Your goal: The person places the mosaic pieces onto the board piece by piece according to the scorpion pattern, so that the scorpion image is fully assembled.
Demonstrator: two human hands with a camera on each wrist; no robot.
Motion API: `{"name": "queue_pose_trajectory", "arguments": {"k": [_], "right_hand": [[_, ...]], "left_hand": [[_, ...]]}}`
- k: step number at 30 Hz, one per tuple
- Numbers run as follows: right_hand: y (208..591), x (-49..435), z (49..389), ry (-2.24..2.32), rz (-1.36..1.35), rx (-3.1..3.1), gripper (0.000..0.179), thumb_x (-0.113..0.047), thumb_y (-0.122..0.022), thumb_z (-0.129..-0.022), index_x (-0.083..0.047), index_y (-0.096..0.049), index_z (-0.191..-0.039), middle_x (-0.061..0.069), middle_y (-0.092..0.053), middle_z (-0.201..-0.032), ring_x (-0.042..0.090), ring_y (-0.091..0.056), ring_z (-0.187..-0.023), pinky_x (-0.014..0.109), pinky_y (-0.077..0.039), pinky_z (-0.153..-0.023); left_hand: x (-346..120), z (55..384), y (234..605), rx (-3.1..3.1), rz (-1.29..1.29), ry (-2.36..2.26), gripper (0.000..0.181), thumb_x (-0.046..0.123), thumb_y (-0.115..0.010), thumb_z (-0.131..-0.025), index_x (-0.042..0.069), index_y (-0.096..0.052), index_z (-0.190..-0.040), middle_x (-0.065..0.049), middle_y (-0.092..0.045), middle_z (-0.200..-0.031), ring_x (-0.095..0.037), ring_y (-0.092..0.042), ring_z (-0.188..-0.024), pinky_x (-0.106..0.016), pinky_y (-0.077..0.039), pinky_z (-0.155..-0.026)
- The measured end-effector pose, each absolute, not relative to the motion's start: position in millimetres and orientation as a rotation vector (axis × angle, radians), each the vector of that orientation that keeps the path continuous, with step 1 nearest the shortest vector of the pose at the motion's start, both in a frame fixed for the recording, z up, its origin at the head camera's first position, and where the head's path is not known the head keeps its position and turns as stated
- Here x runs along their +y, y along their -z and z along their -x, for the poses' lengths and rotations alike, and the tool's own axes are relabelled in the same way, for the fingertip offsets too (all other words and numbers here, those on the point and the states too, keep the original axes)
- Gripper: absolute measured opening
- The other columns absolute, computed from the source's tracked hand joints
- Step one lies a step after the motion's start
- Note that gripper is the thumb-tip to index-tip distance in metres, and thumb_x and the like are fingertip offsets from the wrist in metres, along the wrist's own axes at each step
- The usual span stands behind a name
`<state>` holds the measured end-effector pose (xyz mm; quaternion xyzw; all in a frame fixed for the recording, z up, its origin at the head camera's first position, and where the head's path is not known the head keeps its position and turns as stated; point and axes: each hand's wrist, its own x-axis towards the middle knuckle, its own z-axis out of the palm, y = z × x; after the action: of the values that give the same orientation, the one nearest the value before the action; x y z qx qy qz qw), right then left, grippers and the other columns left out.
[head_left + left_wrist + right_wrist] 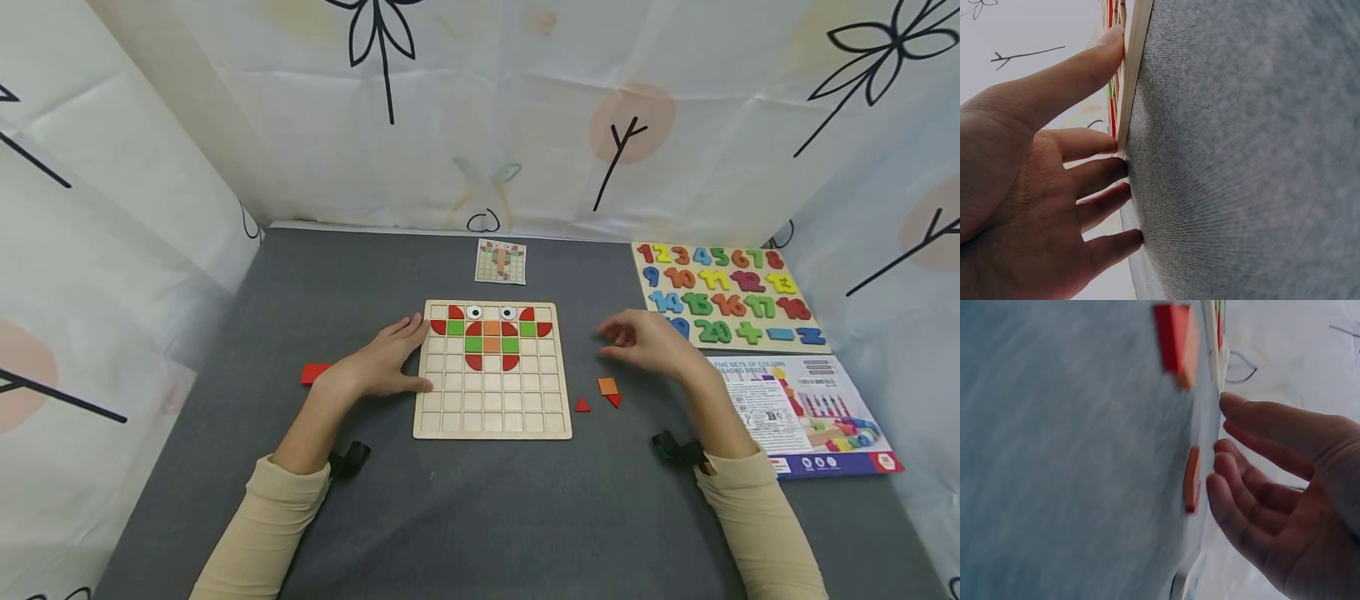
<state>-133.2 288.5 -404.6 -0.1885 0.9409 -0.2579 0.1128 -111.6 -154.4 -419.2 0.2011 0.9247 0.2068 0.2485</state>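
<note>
A light wooden grid board [491, 408] lies in the middle of the grey table. Red, green and orange pieces and two eye pieces [508, 313] make a pattern on its upper rows. At its left edge, my left hand [378, 362] steadies it with thumb and fingers spread, the thumb against the rim [1134, 75]. My right hand [645, 340] hovers right of the board, fingers loosely bent, nothing seen between them. Below it lie an orange square [607, 386], a red piece [614, 401] and a red triangle [582, 406]. Another orange piece [1192, 475] shows near its fingertips in the right wrist view.
A small pattern card [500, 273] lies behind the board. At the right are a number puzzle board [693, 340] and a printed box [757, 417]. A red piece [313, 373] sits by my left wrist. Patterned white cloth [525, 108] hangs behind the table.
</note>
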Motion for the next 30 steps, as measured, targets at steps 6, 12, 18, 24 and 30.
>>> {"name": "queue_pose_trajectory", "arguments": {"k": [6, 12, 18, 24, 30], "right_hand": [[409.3, 305.7, 129.6, 0.712, 0.498, 2.775, 0.03, -0.01, -0.085, -0.094, 0.004, -0.078, -0.119, 0.013, -0.077, -0.099, 0.018, -0.065, -0.085, 0.029, -0.053, -0.075], [409.5, 310.3, 126.7, 0.702, 0.47, 2.761, 0.03, -0.009, -0.083, -0.094, 0.004, -0.076, -0.121, 0.013, -0.076, -0.099, 0.017, -0.064, -0.085, 0.026, -0.05, -0.073], [408.9, 309.4, 125.4, 0.697, 0.475, 2.756, 0.029, -0.008, -0.082, -0.095, 0.003, -0.076, -0.121, 0.011, -0.076, -0.096, 0.016, -0.065, -0.083, 0.026, -0.051, -0.071], [408.5, 306.2, 124.4, 0.697, 0.495, 2.762, 0.027, -0.009, -0.082, -0.095, 0.002, -0.077, -0.119, 0.01, -0.076, -0.094, 0.015, -0.063, -0.08, 0.026, -0.05, -0.069], [409.5, 295.5, 124.4, 0.742, 0.537, 2.769, 0.027, -0.011, -0.082, -0.095, 0.0, -0.079, -0.119, 0.009, -0.076, -0.094, 0.013, -0.06, -0.076, 0.024, -0.048, -0.066]], "left_hand": [[-154.4, 111.5, 418.7, 2.525, -0.543, -0.559, 0.106, 0.038, -0.082, -0.097, -0.001, -0.018, -0.172, -0.023, -0.011, -0.182, -0.046, -0.008, -0.171, -0.063, -0.018, -0.137], [-154.9, 111.4, 419.6, 2.531, -0.568, -0.552, 0.105, 0.038, -0.081, -0.098, -0.002, -0.019, -0.172, -0.024, -0.012, -0.182, -0.046, -0.01, -0.171, -0.063, -0.019, -0.137], [-155.7, 111.7, 419.9, 2.537, -0.579, -0.548, 0.105, 0.038, -0.081, -0.098, -0.002, -0.019, -0.172, -0.025, -0.012, -0.182, -0.047, -0.01, -0.17, -0.063, -0.018, -0.137], [-154.6, 111.0, 420.6, 2.538, -0.561, -0.545, 0.105, 0.039, -0.081, -0.098, -0.001, -0.018, -0.172, -0.023, -0.012, -0.182, -0.046, -0.009, -0.171, -0.062, -0.019, -0.137], [-154.2, 110.6, 418.7, 2.54, -0.554, -0.549, 0.106, 0.038, -0.082, -0.097, -0.001, -0.019, -0.172, -0.024, -0.012, -0.182, -0.046, -0.01, -0.17, -0.062, -0.02, -0.137]]}}
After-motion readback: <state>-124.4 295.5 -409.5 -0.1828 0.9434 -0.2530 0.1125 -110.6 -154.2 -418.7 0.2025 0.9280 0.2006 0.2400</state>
